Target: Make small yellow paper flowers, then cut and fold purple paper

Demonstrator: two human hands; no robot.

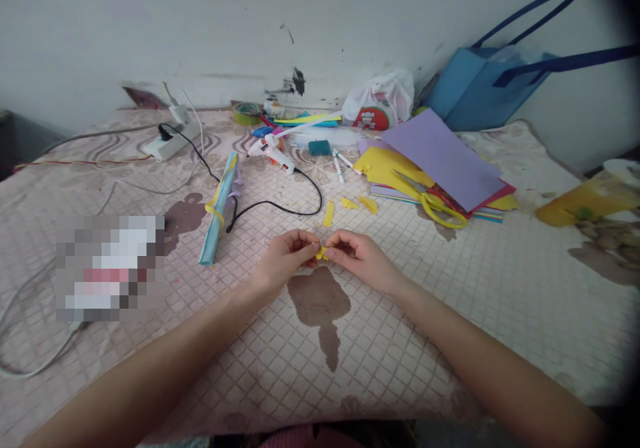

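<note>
Between my two hands is a small piece of yellow paper [321, 253], mostly covered by fingertips. My left hand [286, 256] pinches its left end, thumb against fingers. From the other side my right hand [364, 256] grips it the same way. Just beyond lie a yellow paper strip [329, 213] and other yellow scraps [368, 205]. Left of my hands rests a rolled light-blue paper tube [219, 209] with a yellow strip and purple curls on it. Yellow-handled scissors [443, 209] lie on a stack of coloured paper, topped by a purple sheet [440, 155].
A white glue gun [273, 153] lies at the back, its black cord [280, 203] looping across the patterned tablecloth [240, 368]. A power strip [173, 143] stands back left. Along the wall are a white plastic bag [380, 98] and a blue bag [480, 88]. A cup of yellow drink [585, 198] is tilted at right.
</note>
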